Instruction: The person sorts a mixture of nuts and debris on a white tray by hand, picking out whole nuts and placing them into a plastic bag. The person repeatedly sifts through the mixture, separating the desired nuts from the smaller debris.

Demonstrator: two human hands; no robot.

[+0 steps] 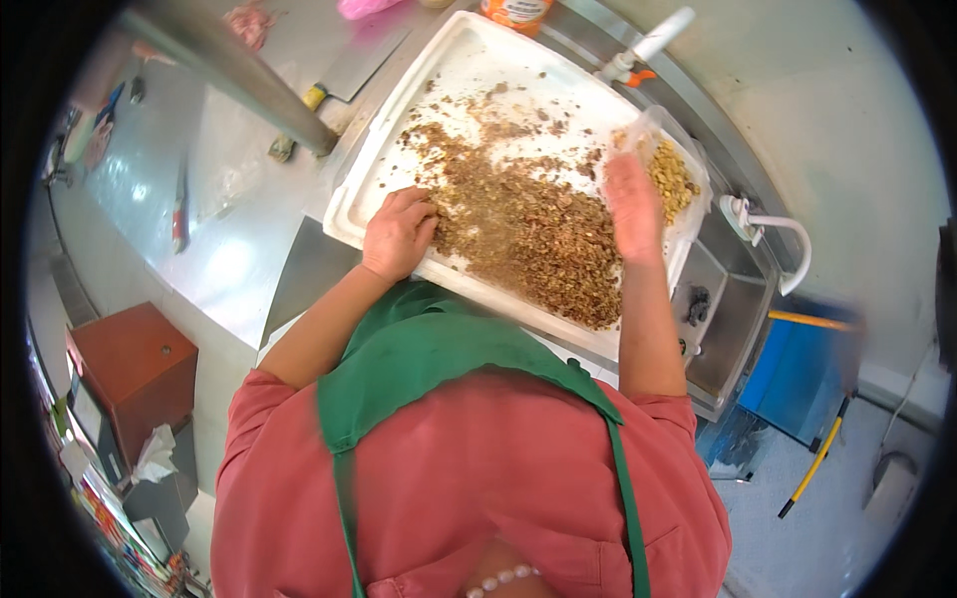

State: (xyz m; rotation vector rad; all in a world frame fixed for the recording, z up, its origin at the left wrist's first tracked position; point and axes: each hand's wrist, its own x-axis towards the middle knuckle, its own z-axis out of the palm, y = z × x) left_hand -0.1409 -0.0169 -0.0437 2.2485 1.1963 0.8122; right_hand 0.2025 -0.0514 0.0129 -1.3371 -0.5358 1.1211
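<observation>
A white plastic tray (448, 67) lies before me, with loose brown and yellowish crumbly food (553, 239) spread across it. My left hand (398, 233) rests at the left edge of the crumbs by the near rim, its fingers curled; whether they pinch any crumbs cannot be told. My right hand (634, 205) is slightly blurred, held on edge with the fingers pointing away from me, at the right side of the crumbs. Just beyond it, in the tray's right end, is a clear plastic bag (658, 123) with yellow chopped pieces (673, 179) in it.
Right of the tray are a steel sink (736, 321), a white curved faucet (785, 224) and a white pipe with an orange valve handle (638, 78). A steel post (247, 82) rises at the left. A red-handled knife (179, 217) and a cleaver (359, 63) lie on the steel counter.
</observation>
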